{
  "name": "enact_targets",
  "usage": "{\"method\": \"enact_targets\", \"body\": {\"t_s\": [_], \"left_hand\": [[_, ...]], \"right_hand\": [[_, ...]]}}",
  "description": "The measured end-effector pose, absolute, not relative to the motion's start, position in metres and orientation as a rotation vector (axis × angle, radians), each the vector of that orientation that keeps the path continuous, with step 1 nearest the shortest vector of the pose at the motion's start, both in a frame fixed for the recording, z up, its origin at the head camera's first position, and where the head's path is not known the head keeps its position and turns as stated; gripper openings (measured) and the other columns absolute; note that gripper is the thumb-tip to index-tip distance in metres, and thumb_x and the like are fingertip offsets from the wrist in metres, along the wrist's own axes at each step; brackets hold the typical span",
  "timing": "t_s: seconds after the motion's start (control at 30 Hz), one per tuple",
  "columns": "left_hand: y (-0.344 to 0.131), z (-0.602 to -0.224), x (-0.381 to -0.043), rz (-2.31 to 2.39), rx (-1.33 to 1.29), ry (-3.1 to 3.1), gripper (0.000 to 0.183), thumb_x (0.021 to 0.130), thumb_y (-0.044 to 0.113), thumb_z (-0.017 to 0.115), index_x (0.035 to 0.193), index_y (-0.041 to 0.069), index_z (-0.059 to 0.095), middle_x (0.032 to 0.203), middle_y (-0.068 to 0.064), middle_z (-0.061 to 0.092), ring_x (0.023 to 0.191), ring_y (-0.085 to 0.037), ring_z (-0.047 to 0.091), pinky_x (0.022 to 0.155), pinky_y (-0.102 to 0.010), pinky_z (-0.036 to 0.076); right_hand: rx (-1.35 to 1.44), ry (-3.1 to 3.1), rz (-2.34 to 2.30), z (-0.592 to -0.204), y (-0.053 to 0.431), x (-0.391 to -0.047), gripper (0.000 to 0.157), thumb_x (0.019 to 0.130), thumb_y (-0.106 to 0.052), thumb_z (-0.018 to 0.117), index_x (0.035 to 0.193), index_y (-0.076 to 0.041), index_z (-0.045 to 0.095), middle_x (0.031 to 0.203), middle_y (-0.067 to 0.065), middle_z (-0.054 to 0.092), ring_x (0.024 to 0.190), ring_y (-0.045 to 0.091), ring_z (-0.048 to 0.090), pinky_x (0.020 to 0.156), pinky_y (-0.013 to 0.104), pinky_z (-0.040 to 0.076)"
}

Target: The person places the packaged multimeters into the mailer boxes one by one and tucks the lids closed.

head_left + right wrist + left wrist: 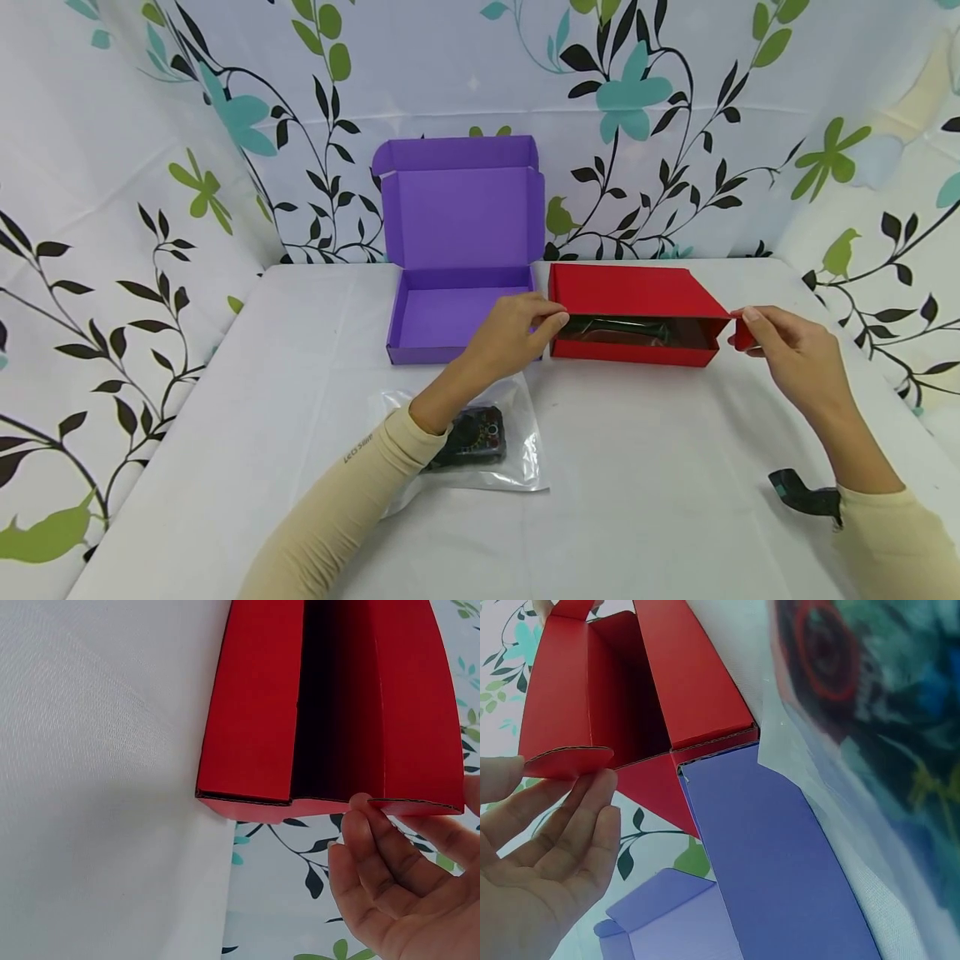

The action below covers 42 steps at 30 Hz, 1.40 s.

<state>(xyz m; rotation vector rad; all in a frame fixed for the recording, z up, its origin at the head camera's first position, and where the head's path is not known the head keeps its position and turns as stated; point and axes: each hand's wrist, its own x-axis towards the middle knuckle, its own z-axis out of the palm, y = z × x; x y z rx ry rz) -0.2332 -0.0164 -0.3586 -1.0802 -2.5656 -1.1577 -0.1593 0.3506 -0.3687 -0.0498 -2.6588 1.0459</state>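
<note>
A red cardboard box point(637, 287) stands on the table with its lid partly lowered over the front opening. At its left end my left hand point(517, 329) pinches the lid's side flap point(570, 761) between thumb and fingers. My right hand point(795, 350) pinches the flap point(420, 806) at the opposite end in the same way. Through the gap, a dark item in clear plastic point(618, 331) shows inside the box; its kind is hidden by the lid and shadow.
Left of the red box, a purple cardboard box point(465, 217) stands with its lid raised. Under my left forearm lies a clear plastic bag point(525, 467) holding a black device with buttons point(480, 433). A patterned cloth point(480, 75) hangs behind the white table point(645, 467).
</note>
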Motion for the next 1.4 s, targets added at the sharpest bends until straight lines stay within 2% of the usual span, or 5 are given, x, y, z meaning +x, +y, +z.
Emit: {"method": "enact_targets", "body": {"t_s": [0.07, 0.43, 0.63, 0.87, 1.4], "left_hand": [[-0.017, -0.359, -0.234, -1.169, -1.080, -2.574, 0.025, 0.106, 0.016, 0.062, 0.119, 0.000, 0.077, 0.105, -0.006, 0.072, 0.095, -0.017, 0.067, 0.082, -0.025, 0.052], [-0.019, -0.359, -0.234, -1.209, -1.111, -2.618, 0.020, 0.105, 0.013, 0.063, 0.112, 0.004, 0.079, 0.097, -0.004, 0.071, 0.092, -0.016, 0.069, 0.080, -0.022, 0.052], [-0.018, -0.359, -0.233, -1.180, -1.106, -2.675, 0.020, 0.105, 0.014, 0.064, 0.115, 0.003, 0.079, 0.094, -0.003, 0.071, 0.080, -0.012, 0.064, 0.071, -0.023, 0.050], [-0.018, -0.362, -0.234, -1.140, -1.146, -2.698, 0.022, 0.106, 0.014, 0.062, 0.090, 0.007, 0.075, 0.069, 0.002, 0.058, 0.062, -0.012, 0.052, 0.058, -0.024, 0.040], [-0.017, -0.366, -0.235, -1.062, -1.213, -2.742, 0.039, 0.107, 0.012, 0.059, 0.068, 0.011, 0.061, 0.060, 0.005, 0.052, 0.053, -0.009, 0.042, 0.056, -0.025, 0.035]], "right_hand": [[-0.048, -2.671, 1.044, -0.369, 0.350, -0.159, 0.050, 0.111, -0.040, 0.046, 0.142, -0.003, 0.061, 0.129, 0.027, 0.063, 0.097, 0.026, 0.064, 0.071, 0.010, 0.042], [-0.002, -2.701, 1.035, -0.373, 0.352, -0.159, 0.045, 0.112, -0.035, 0.047, 0.137, -0.002, 0.063, 0.120, 0.025, 0.065, 0.081, -0.007, 0.056, 0.071, 0.010, 0.042], [0.003, -2.750, 1.020, -0.375, 0.353, -0.158, 0.045, 0.112, -0.035, 0.046, 0.135, -0.002, 0.064, 0.117, 0.024, 0.066, 0.083, 0.004, 0.061, 0.071, 0.015, 0.044], [0.027, -2.764, 0.992, -0.381, 0.351, -0.158, 0.044, 0.112, -0.032, 0.046, 0.134, 0.001, 0.064, 0.116, 0.026, 0.066, 0.092, 0.035, 0.065, 0.068, 0.016, 0.045], [0.099, -2.778, 0.978, -0.393, 0.354, -0.158, 0.040, 0.112, -0.025, 0.047, 0.132, 0.006, 0.063, 0.111, 0.027, 0.066, 0.093, 0.042, 0.065, 0.066, 0.015, 0.046]]}}
